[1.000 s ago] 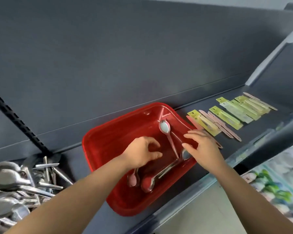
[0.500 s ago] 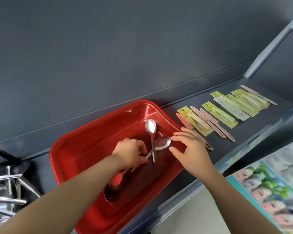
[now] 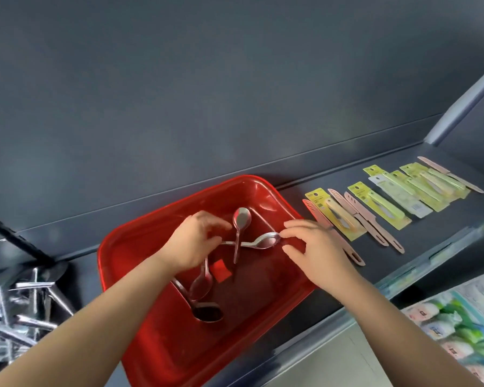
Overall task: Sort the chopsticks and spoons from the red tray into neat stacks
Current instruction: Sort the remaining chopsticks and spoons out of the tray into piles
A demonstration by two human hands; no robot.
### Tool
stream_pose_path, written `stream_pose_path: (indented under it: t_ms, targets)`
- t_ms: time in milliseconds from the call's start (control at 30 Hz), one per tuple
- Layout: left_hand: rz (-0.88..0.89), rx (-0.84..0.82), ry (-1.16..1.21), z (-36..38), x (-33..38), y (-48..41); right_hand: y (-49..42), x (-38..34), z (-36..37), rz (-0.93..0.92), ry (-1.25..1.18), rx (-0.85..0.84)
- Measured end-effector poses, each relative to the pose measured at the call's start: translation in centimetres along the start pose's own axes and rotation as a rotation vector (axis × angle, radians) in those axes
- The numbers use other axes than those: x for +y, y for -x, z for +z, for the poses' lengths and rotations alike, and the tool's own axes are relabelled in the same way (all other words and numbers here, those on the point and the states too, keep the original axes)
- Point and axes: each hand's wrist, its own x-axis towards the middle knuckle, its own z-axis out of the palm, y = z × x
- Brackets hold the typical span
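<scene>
Over a red plastic tray on a dark grey shelf, the left hand curls round the handle of a polished steel spoon while the right hand pinches its bowl. A second spoon crosses it. Two more spoons lie lower in the tray. Light, rigid and slick, they are likely best gripped mid-handle. Yellow carded packets line the shelf on the right, with heaped metal cutlery on the left.

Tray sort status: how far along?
Done, seemingly: a messy cutlery pile lies left of the red tray. In hand: left hand grips the crosswise spoon by its handle, two spoons below it; right hand's fingers touch its bowl. Left: one loose spoon in the tray, then neatening.
</scene>
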Motion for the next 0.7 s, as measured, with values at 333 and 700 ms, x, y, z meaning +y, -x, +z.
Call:
stream_pose_path:
  t_ms: [333,700]
  targets:
    - [-0.437,0.022,-0.111,-1.2,-3.4,3.9,-6.6,-2.4,4.6,-0.194,0.043,-0.505]
    - [-0.539,-0.018,-0.186,1.0,-1.3,2.0,-9.2,-2.9,4.6,-0.286,-0.024,-0.241]
